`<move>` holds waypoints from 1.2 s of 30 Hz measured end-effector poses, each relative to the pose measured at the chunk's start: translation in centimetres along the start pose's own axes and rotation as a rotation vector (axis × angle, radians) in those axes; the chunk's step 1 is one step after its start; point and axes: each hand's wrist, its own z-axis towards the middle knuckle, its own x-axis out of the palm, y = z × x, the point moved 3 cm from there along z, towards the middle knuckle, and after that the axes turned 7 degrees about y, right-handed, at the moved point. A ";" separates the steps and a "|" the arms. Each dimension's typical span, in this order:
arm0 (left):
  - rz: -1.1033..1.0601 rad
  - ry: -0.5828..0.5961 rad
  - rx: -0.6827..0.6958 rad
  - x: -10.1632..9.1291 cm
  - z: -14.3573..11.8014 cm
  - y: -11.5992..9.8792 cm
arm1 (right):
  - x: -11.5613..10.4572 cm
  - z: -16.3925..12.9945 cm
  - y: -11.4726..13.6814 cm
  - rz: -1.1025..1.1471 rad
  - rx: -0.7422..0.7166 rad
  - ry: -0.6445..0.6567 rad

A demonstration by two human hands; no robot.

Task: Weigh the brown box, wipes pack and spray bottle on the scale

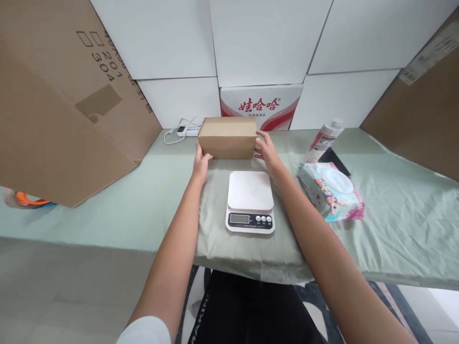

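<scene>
A closed brown cardboard box [227,145] stands near the back of the cloth-covered table. My left hand [201,164] is at its front left corner, fingers curved around the side. At the right end, my right hand [266,149] has its fingers spread along the box's edge. Together the two hands hold the box between them; parts of the fingers behind it are hidden. In front of the box, between my forearms, lies a white digital kitchen scale [250,191] with a blank-looking display and several buttons. Nothing rests on its plate.
Right of my arm are a wet wipes pack [332,191], a leaning white bottle [323,139] and a dark flat object [335,161]. A power strip [190,131] with a white cable is behind left. Large cardboard [71,105] flanks the left; a printed carton [261,106] stands at the back.
</scene>
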 end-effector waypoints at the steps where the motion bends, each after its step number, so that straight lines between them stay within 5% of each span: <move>1: -0.002 0.009 -0.038 0.2 0.0 0.2 | 0.0 0.3 -0.2 -0.008 0.000 -0.007; 6: -0.027 -0.029 -0.131 0.8 -0.7 0.6 | -0.5 -1.4 2.8 -0.171 -0.152 -0.069; 10: 0.027 -0.104 0.033 0.4 -1.5 -0.3 | -2.7 -10.0 10.0 -0.431 -0.345 -0.263; 13: 0.074 -0.157 0.071 0.3 -1.9 -1.1 | -5.3 -18.0 12.5 -0.708 -0.254 -0.478; 17: 0.077 -0.140 -0.059 0.6 -1.9 -1.2 | -8.8 -23.8 8.8 -0.968 0.083 -0.524; 22: 0.091 -0.204 -0.020 0.3 -2.0 -1.4 | -9.9 -24.8 4.0 -1.071 0.249 -0.558; 31: 0.049 -0.328 0.009 -0.7 -1.9 0.0 | -10.9 -24.7 5.0 -0.679 0.296 -0.711; 36: 0.000 -0.339 0.005 -0.6 -1.7 0.1 | -9.6 -23.7 5.1 0.044 0.182 -0.469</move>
